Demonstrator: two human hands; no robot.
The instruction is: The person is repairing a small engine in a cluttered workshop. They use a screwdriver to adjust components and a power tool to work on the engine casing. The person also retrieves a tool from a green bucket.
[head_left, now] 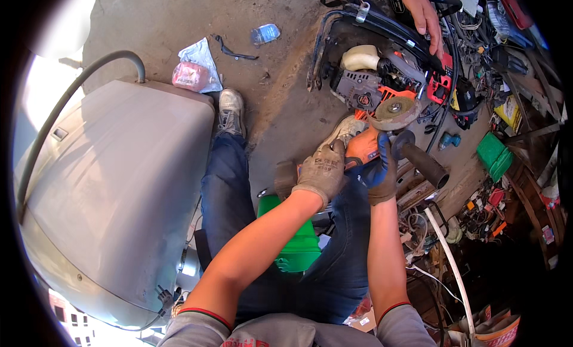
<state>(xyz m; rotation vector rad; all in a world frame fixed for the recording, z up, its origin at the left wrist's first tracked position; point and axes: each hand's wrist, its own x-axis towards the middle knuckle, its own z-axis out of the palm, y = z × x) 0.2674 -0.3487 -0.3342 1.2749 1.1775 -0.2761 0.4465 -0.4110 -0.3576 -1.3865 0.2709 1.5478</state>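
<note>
An orange angle grinder (362,148) is held above my lap, between my knees. Its round, worn disc (394,110) faces up at the far end, and a black side handle (428,165) sticks out to the right. My left hand (323,173), in a grey-brown work glove, is closed at the left side of the grinder's body. My right hand (383,175), gloved with a blue and black palm, is closed around the grinder near its head, beside the side handle. Fingers of both hands are partly hidden.
Another person's bare hand (424,20) reaches in at the top right above a grey and orange engine tool (362,89). A large grey casing (119,186) stands at left. A green bin (300,245) sits between my legs. Cables, tools and scraps crowd the right side.
</note>
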